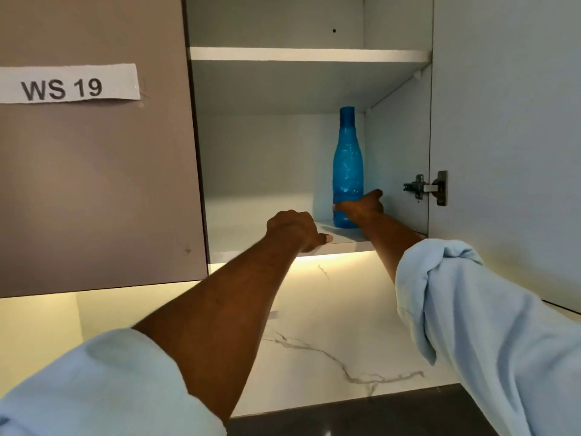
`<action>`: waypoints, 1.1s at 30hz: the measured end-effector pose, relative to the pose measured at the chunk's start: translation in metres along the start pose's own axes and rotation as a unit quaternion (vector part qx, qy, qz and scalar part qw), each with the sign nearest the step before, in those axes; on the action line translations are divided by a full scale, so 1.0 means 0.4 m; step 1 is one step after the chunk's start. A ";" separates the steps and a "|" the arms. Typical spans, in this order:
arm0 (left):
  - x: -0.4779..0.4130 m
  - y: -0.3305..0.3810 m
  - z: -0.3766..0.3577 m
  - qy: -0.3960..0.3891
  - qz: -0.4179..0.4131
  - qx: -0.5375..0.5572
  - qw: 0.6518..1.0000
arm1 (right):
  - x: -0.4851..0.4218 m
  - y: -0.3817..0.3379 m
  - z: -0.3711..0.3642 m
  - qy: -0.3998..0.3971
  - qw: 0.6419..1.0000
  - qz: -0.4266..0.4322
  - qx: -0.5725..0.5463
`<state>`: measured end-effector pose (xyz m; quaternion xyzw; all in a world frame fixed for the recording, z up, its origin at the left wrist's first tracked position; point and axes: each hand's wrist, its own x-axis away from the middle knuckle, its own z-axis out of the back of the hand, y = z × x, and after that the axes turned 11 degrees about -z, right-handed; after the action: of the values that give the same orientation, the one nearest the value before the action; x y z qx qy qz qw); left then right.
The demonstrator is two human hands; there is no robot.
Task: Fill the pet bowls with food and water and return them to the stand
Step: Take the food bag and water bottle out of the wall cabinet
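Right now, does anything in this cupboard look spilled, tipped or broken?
Nothing stands out. The blue bottle stands upright and capped on the lower shelf, gripped low by the right hand; the left hand holds the shelf's front edge. No spill shows.

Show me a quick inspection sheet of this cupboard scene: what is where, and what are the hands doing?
Surface: the cupboard's lower shelf, pale and bare apart from one bottle.
Job's things: blue bottle upright at the shelf's right; no bowls or stand in view.
Clutter: nothing seen.
Hands: right hand grips the bottle's lower part; left hand is curled at the shelf's front edge, and whether it grips is unclear.
Cables: nothing seen.
Surroundings: upper shelf with nothing visible on it; open door on a metal hinge; paper label reading "WS 19" on the closed door beside it; lit marble wall below.
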<state>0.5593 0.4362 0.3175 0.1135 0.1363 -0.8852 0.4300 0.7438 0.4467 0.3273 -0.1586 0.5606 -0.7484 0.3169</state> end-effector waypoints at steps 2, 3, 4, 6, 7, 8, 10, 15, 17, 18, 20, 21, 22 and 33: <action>-0.003 -0.003 0.003 -0.005 0.000 0.000 1.000 | -0.025 -0.010 -0.016 0.009 1.000 -0.023 -0.003; -0.005 -0.004 0.006 -0.007 -0.002 -0.003 1.000 | -0.040 -0.014 -0.025 0.007 0.999 -0.033 -0.002; -0.005 -0.004 0.011 -0.009 -0.005 -0.008 1.000 | -0.046 -0.016 -0.032 0.004 0.999 -0.039 0.002; -0.008 -0.002 0.019 -0.009 -0.014 -0.024 1.000 | -0.065 -0.018 -0.046 0.001 0.999 -0.045 0.019; -0.009 0.000 0.023 -0.007 -0.019 -0.032 0.999 | -0.078 -0.017 -0.052 0.001 0.999 -0.042 0.028; -0.009 0.003 0.026 -0.004 -0.023 -0.041 0.999 | -0.085 -0.015 -0.055 0.000 0.998 -0.037 0.041; -0.008 0.012 0.029 0.006 -0.033 -0.060 0.998 | -0.102 -0.009 -0.059 0.001 0.998 -0.024 0.063; -0.008 0.027 0.034 0.015 -0.041 -0.088 0.995 | -0.123 -0.004 -0.056 -0.009 0.997 -0.004 0.080; -0.007 0.028 0.034 0.015 -0.040 -0.089 0.995 | -0.123 -0.001 -0.055 -0.003 0.997 0.002 0.082; -0.004 0.028 0.034 0.015 -0.039 -0.088 0.995 | -0.121 0.000 -0.054 0.000 0.996 0.007 0.085; 0.003 0.028 0.034 0.017 -0.036 -0.083 0.996 | -0.115 0.003 -0.052 0.008 0.996 0.012 0.092; 0.005 0.027 0.033 0.020 -0.032 -0.080 0.996 | -0.110 0.003 -0.052 0.011 0.995 0.015 0.095; 0.008 0.028 0.033 0.023 -0.027 -0.079 0.996 | -0.105 0.004 -0.050 0.013 0.995 0.019 0.097; 0.025 0.037 0.037 0.012 -0.014 -0.061 0.998 | 0.002 0.029 0.022 0.006 0.988 0.103 0.118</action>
<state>0.5640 0.4151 0.3261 0.0953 0.1970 -0.8797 0.4221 0.7519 0.4377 0.3191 -0.0578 0.4838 -0.7735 0.4054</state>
